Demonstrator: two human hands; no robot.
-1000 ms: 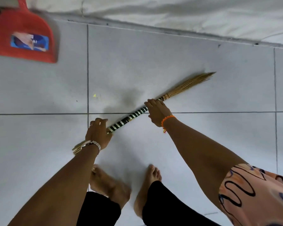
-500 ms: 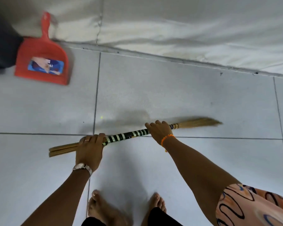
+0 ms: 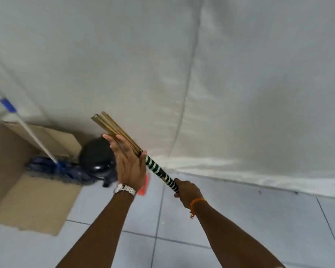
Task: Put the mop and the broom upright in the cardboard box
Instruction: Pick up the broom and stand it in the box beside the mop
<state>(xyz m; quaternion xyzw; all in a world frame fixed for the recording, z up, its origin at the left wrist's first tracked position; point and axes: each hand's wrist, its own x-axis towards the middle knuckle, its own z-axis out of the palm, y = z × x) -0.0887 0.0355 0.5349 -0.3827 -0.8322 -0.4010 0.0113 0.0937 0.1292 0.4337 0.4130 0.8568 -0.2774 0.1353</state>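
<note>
Inspector: Brown cardboard box (image 3: 27, 198) at lower left already holds the blue string mop (image 3: 60, 169).

Clerk: The black-and-green banded stick broom (image 3: 155, 167), mid-frame?

Inspector: Light, stiff (likely). Right hand (image 3: 188, 190) clenched on the banding; left hand (image 3: 128, 167) steadies with straightened fingers.

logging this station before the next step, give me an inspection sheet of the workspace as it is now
surface: pale tiled floor, dark grout lines.
job's things: broom held off the floor, tilted, stick end up; bristles out of view. mop stands in the cardboard box, pole leaning up-left, blue head on the box bottom.
clutter: black rounded object beside the box; red item mostly hidden behind the left hand.
grippers: left hand fingers extended against the broom's sticks; right hand closed on the striped handle.
cables: nothing seen.
surroundings: white sheeting behind.
</note>
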